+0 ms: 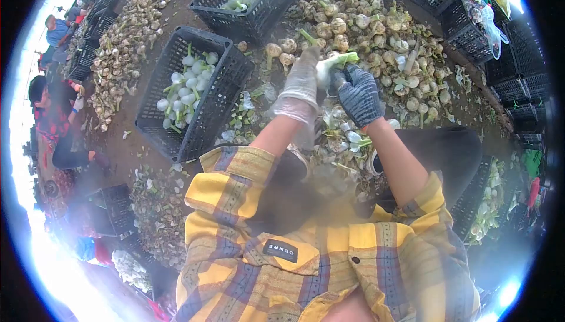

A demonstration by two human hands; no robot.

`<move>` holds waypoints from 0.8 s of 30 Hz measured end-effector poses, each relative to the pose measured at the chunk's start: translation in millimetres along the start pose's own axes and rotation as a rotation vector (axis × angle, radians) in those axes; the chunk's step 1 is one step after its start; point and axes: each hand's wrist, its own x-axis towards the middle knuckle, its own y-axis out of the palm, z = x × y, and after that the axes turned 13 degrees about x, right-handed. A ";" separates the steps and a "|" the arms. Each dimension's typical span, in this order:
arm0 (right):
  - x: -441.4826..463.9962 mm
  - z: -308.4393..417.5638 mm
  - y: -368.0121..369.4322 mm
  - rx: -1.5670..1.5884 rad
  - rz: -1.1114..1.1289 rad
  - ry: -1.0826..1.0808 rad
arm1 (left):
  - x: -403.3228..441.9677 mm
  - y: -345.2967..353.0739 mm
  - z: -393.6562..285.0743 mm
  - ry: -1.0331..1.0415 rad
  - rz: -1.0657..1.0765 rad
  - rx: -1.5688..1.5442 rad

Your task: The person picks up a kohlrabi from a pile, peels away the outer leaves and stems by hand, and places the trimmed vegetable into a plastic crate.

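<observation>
My right hand [358, 94], in a grey knitted glove, has its fingers curled around a peeled white garlic bulb [327, 68] with a thick green stem pointing right. Beside it on the left is my left hand [301, 81], in a thin whitish glove, close against the bulb. Its fingers are smeared by motion, so their grip does not show. A short green stem [307, 36] sticks out at its fingertips. Unpeeled garlic bulbs [376, 34], brownish and heaped on the ground, lie just beyond both hands.
A black crate [229, 92] to the left holds peeled white bulbs; another crate [276, 13] stands behind it. Peelings [347, 157] litter the ground by my shoes. More crates [521, 57] line the right side. Co-workers [50, 110] sit at far left near another garlic heap [126, 45].
</observation>
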 end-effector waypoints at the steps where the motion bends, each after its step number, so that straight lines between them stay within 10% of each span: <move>1: 1.1 -5.8 2.6 -0.061 -0.022 -0.076 | -0.9 -2.0 0.3 -0.023 -0.042 0.033; 4: 2.0 -2.2 2.6 0.074 -0.056 0.068 | -34.5 30.0 -17.4 -0.090 -0.163 0.134; 8: 6.4 -18.5 -0.4 0.224 -0.096 0.135 | -40.8 54.8 -1.3 0.580 -0.487 0.807; 15: 3.0 -16.7 3.0 0.283 -0.127 0.179 | -38.0 43.9 -13.1 -0.058 -0.293 0.075; 19: 5.1 -28.1 5.5 0.383 -0.177 0.183 | -35.9 41.6 -4.7 0.218 -0.370 0.629; 24: -0.8 1.1 3.7 0.783 -0.194 0.411 | -38.1 38.0 -10.3 -0.035 -0.201 0.236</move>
